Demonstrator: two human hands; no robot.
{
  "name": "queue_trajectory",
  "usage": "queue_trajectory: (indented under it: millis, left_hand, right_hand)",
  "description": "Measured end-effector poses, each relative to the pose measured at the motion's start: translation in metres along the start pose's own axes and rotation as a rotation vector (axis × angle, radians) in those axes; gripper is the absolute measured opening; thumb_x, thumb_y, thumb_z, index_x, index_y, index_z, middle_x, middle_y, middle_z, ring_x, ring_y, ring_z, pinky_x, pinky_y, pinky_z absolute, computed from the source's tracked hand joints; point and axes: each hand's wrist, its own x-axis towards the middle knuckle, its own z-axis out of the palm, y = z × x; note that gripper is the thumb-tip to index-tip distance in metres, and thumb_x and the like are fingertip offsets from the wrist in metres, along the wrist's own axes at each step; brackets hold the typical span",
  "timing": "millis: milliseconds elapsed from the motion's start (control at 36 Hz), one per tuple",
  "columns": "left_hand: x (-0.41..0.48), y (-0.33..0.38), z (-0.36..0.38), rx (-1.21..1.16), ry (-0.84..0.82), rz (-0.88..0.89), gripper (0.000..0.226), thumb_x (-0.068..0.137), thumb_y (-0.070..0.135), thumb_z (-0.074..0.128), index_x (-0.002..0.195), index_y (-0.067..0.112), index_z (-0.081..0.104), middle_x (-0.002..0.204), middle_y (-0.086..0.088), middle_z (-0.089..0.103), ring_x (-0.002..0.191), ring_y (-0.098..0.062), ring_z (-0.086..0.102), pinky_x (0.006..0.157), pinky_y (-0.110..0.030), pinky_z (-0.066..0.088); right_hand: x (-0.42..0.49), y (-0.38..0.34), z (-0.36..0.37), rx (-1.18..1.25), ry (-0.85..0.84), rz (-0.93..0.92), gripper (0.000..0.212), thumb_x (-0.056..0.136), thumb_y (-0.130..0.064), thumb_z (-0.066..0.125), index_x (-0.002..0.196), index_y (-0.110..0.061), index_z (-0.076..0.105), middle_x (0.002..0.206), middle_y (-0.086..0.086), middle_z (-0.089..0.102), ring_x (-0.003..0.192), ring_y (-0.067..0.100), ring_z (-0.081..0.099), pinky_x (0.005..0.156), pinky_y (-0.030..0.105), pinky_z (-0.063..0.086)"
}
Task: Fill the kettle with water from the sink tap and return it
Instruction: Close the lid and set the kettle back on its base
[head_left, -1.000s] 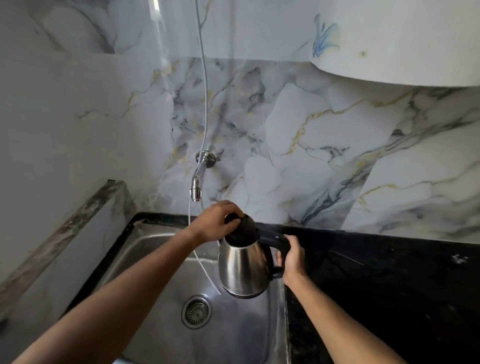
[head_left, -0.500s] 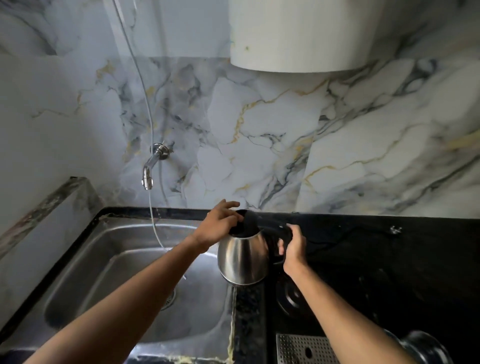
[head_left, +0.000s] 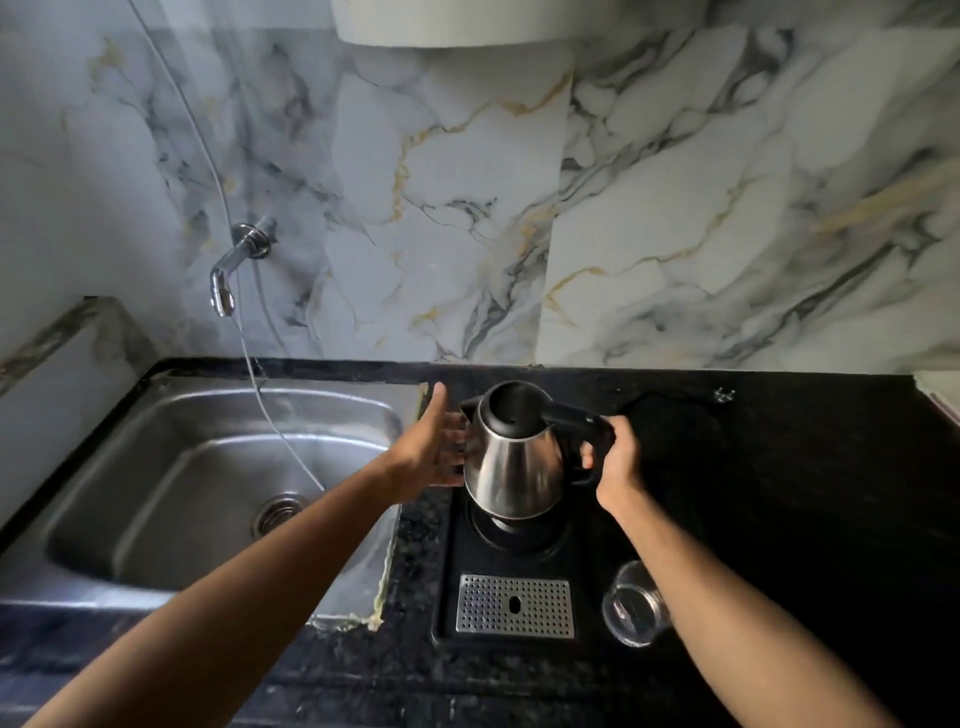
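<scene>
A steel kettle (head_left: 511, 467) with a black lid and handle hangs just above its round black base (head_left: 517, 532) on the dark counter, right of the sink. My right hand (head_left: 615, 462) grips the kettle's handle. My left hand (head_left: 431, 452) is flat and open beside the kettle's left wall, fingers spread, touching or nearly touching it. The chrome tap (head_left: 231, 267) juts from the marble wall over the steel sink (head_left: 156, 457), far left of the kettle.
The base sits in a black tray (head_left: 447, 571) with a perforated metal grille (head_left: 514, 605). An upturned clear glass (head_left: 634, 605) lies right of the grille. A thin hose (head_left: 270, 410) hangs into the sink. A power cord (head_left: 670, 397) runs along the counter's back.
The kettle has travelled right, from over the sink to above its base on the counter. My left hand came off the lid and now sits open at the kettle's side.
</scene>
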Motion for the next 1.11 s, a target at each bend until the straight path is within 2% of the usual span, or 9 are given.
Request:
queue_trajectory:
  millis: [111, 222, 333, 444, 528, 694, 944, 1056, 1111]
  left_hand:
    - [0.006, -0.017, 0.008, -0.024, 0.012, -0.021, 0.092, 0.066, 0.096, 0.032, 0.115, 0.022, 0.056, 0.111, -0.002, 0.065, 0.105, -0.025, 0.064, 0.093, -0.050, 0.052]
    - [0.011, -0.026, 0.004, -0.054, 0.030, -0.020, 0.092, 0.061, 0.098, 0.037, 0.102, 0.019, 0.061, 0.113, -0.009, 0.066, 0.106, -0.029, 0.066, 0.096, -0.054, 0.052]
    - [0.013, -0.032, -0.001, -0.066, 0.048, -0.021, 0.098, 0.057, 0.098, 0.041, 0.106, 0.016, 0.062, 0.114, -0.013, 0.068, 0.101, -0.029, 0.071, 0.091, -0.052, 0.056]
    - [0.015, -0.034, -0.006, -0.055, 0.044, -0.040, 0.101, 0.050, 0.100, 0.046, 0.106, 0.017, 0.062, 0.119, -0.015, 0.065, 0.106, -0.034, 0.067, 0.086, -0.051, 0.059]
    - [0.015, -0.037, -0.009, -0.043, 0.037, -0.042, 0.102, 0.049, 0.100, 0.046, 0.107, 0.018, 0.063, 0.118, -0.014, 0.066, 0.104, -0.034, 0.068, 0.077, -0.046, 0.062]
    - [0.013, -0.034, -0.007, -0.015, 0.002, -0.043, 0.099, 0.050, 0.100, 0.046, 0.105, 0.018, 0.062, 0.114, -0.012, 0.067, 0.099, -0.030, 0.070, 0.070, -0.040, 0.062]
    - [0.010, -0.037, -0.004, 0.061, -0.004, -0.059, 0.098, 0.049, 0.101, 0.044, 0.100, 0.020, 0.061, 0.116, -0.013, 0.064, 0.100, -0.034, 0.070, 0.076, -0.043, 0.062]
    - [0.011, -0.039, -0.004, 0.043, 0.018, -0.060, 0.102, 0.048, 0.101, 0.045, 0.103, 0.017, 0.061, 0.117, -0.012, 0.063, 0.102, -0.034, 0.069, 0.079, -0.045, 0.061]
    - [0.012, -0.039, -0.005, 0.058, 0.016, -0.074, 0.112, 0.047, 0.101, 0.045, 0.113, 0.012, 0.060, 0.116, -0.008, 0.063, 0.102, -0.032, 0.069, 0.080, -0.044, 0.061]
  right_hand:
    - [0.000, 0.008, -0.019, -0.008, -0.025, 0.052, 0.035, 0.080, -0.034, 0.048, 0.051, -0.017, 0.056, 0.040, -0.001, 0.047, 0.036, 0.013, 0.038, 0.037, 0.026, 0.027]
    - [-0.001, 0.015, -0.024, -0.026, -0.046, 0.091, 0.035, 0.080, -0.034, 0.046, 0.052, -0.016, 0.053, 0.042, -0.001, 0.047, 0.038, 0.013, 0.039, 0.041, 0.027, 0.027]
    - [-0.003, 0.019, -0.024, -0.043, -0.036, 0.109, 0.035, 0.083, -0.034, 0.045, 0.054, -0.016, 0.051, 0.042, -0.002, 0.047, 0.039, 0.012, 0.039, 0.041, 0.027, 0.027]
    - [-0.004, 0.020, -0.025, -0.052, -0.039, 0.118, 0.039, 0.081, -0.035, 0.045, 0.045, -0.021, 0.053, 0.041, -0.003, 0.048, 0.038, 0.011, 0.040, 0.039, 0.025, 0.029]
    - [-0.004, 0.022, -0.026, -0.053, -0.068, 0.107, 0.046, 0.083, -0.035, 0.042, 0.041, -0.021, 0.054, 0.041, -0.004, 0.048, 0.038, 0.009, 0.040, 0.039, 0.024, 0.029]
    - [-0.005, 0.022, -0.030, -0.045, -0.069, 0.118, 0.044, 0.081, -0.035, 0.044, 0.041, -0.021, 0.056, 0.042, -0.005, 0.050, 0.038, 0.009, 0.041, 0.039, 0.023, 0.030]
    - [-0.008, 0.025, -0.036, -0.086, -0.039, 0.132, 0.038, 0.072, -0.041, 0.049, 0.041, -0.021, 0.059, 0.045, -0.005, 0.053, 0.043, 0.011, 0.044, 0.046, 0.026, 0.033]
    - [-0.010, 0.022, -0.035, -0.115, -0.052, 0.111, 0.040, 0.079, -0.039, 0.046, 0.044, -0.021, 0.057, 0.045, -0.003, 0.052, 0.042, 0.011, 0.043, 0.046, 0.026, 0.034]
    - [-0.010, 0.022, -0.033, -0.158, -0.083, 0.091, 0.043, 0.083, -0.037, 0.042, 0.044, -0.020, 0.053, 0.043, -0.002, 0.049, 0.042, 0.012, 0.041, 0.048, 0.028, 0.033]
